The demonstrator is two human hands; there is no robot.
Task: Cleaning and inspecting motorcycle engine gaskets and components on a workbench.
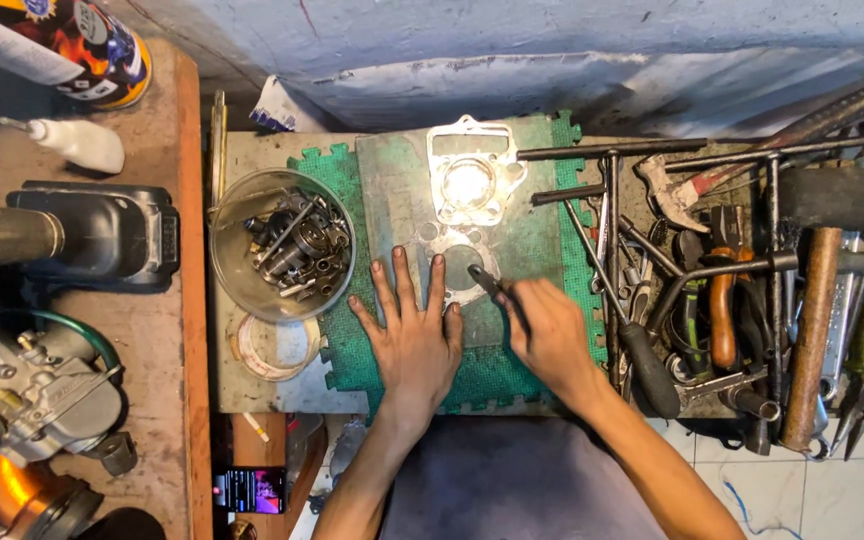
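My left hand (415, 335) lies flat, fingers spread, pressing down on a thin gasket-like sheet (455, 262) with a round hole, on a worn green board (402, 190). My right hand (552, 335) grips a dark slender tool (487, 283) like a pen, its tip touching the sheet at the hole's edge. A shiny metal cylinder block (470, 180) with a round bore rests on the board just beyond the sheet.
A round tin (230, 250) of small metal parts stands to the left, with a tape roll (274, 347) below it. A green foam mat (332, 330) underlies the board. Hammers, pliers, T-wrenches (772, 260) crowd the right. Engine parts (32, 390) fill the wooden bench at left.
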